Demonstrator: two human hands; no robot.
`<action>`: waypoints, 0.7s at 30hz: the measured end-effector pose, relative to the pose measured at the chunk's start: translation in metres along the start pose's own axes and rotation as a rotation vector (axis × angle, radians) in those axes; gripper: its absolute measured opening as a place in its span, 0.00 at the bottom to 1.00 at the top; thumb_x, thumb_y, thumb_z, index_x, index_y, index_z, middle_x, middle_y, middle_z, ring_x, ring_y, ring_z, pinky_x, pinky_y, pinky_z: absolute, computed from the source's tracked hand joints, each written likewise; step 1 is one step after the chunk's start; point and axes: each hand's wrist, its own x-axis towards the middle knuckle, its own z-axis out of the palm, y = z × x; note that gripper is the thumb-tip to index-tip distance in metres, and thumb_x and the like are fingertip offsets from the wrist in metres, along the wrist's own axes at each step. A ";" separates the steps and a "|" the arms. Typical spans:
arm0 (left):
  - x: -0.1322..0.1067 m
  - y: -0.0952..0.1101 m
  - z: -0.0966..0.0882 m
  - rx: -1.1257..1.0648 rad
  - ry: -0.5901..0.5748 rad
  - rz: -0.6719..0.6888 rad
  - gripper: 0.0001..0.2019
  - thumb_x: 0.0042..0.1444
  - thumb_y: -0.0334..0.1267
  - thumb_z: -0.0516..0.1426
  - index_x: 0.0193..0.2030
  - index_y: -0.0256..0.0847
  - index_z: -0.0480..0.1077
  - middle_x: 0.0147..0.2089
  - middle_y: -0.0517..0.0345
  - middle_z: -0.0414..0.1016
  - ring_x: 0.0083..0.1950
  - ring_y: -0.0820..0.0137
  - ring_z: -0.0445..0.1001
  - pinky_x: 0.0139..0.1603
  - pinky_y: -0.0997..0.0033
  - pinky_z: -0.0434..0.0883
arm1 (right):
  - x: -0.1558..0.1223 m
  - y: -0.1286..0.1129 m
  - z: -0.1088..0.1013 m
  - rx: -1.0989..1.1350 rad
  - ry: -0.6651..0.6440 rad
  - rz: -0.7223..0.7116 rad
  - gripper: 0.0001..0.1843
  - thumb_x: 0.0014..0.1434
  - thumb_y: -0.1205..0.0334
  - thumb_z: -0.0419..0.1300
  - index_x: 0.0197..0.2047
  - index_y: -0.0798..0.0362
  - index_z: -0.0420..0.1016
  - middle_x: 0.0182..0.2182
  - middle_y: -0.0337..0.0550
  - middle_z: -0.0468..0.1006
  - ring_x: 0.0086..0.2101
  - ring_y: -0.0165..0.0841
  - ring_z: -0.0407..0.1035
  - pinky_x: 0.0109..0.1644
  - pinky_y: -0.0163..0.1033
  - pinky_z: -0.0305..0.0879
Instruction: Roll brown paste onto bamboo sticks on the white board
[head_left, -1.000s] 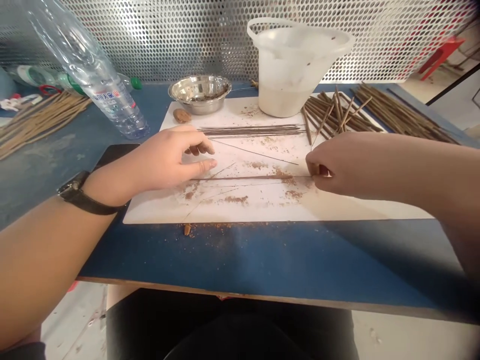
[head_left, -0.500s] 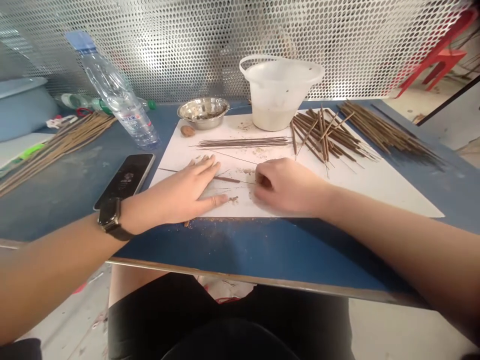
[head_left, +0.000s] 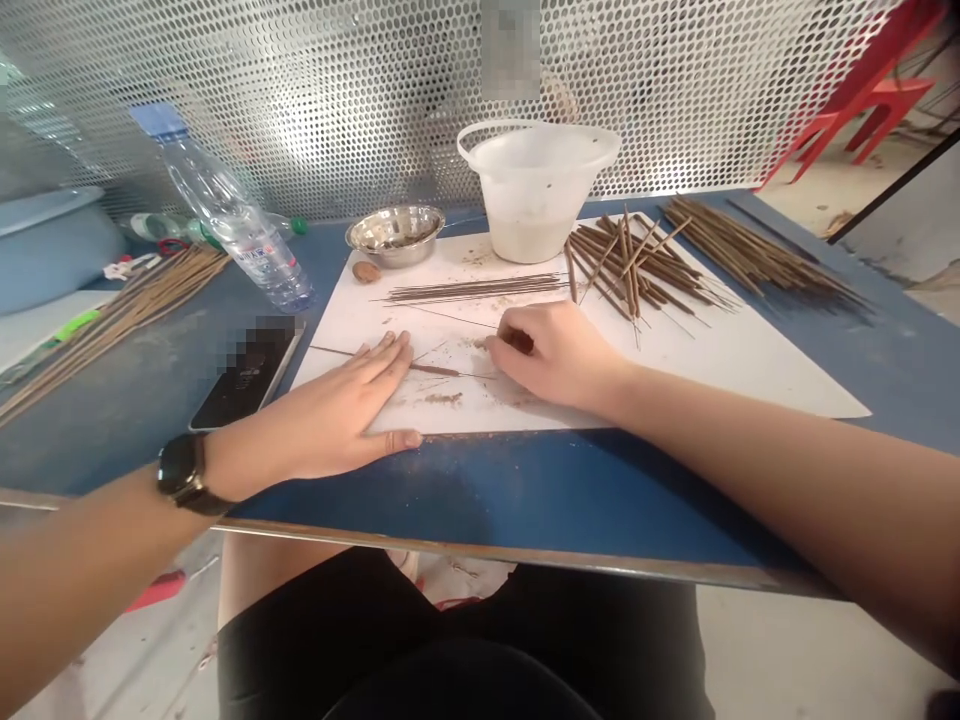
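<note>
Watching my left hand [head_left: 330,405] resting flat and released on white board [head_left: 341,335], right hand [head_left: 551,350] clenching thin incense stick [head_left: 435,369]

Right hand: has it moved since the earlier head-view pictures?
Yes. The right hand has moved left across the white board; its fingers now sit left of the board's middle, closer to the left hand.

phone [head_left: 244,385] partly pixelated, blurred patch [head_left: 510,50] on perforated metal screen [head_left: 337,110], right hand [head_left: 555,355] hiding what its fingers touch
</note>
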 end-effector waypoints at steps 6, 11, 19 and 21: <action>0.034 -0.012 -0.013 0.012 -0.025 0.024 0.58 0.73 0.75 0.37 0.88 0.23 0.33 0.89 0.34 0.29 0.90 0.45 0.38 0.88 0.48 0.44 | 0.004 0.005 0.002 0.082 0.063 0.051 0.18 0.69 0.61 0.60 0.26 0.48 0.64 0.27 0.41 0.78 0.29 0.33 0.67 0.36 0.40 0.58; 0.025 -0.008 -0.009 0.045 0.031 0.065 0.61 0.71 0.79 0.39 0.88 0.24 0.34 0.89 0.33 0.30 0.90 0.43 0.39 0.88 0.46 0.44 | 0.006 0.007 0.005 0.104 0.066 0.051 0.19 0.68 0.62 0.60 0.25 0.48 0.63 0.25 0.40 0.76 0.29 0.33 0.66 0.35 0.41 0.57; -0.008 0.021 0.001 -0.027 0.048 0.123 0.60 0.69 0.79 0.46 0.89 0.29 0.41 0.89 0.34 0.37 0.88 0.40 0.46 0.87 0.45 0.54 | 0.007 0.008 0.006 0.126 0.074 0.028 0.20 0.68 0.62 0.60 0.24 0.47 0.61 0.24 0.39 0.74 0.28 0.32 0.65 0.35 0.41 0.56; -0.002 0.021 0.001 -0.012 0.039 0.118 0.61 0.69 0.80 0.44 0.89 0.27 0.41 0.89 0.33 0.36 0.89 0.40 0.45 0.87 0.44 0.53 | 0.007 0.009 0.007 0.134 0.075 0.020 0.19 0.68 0.62 0.60 0.24 0.47 0.62 0.24 0.39 0.74 0.29 0.32 0.65 0.36 0.41 0.57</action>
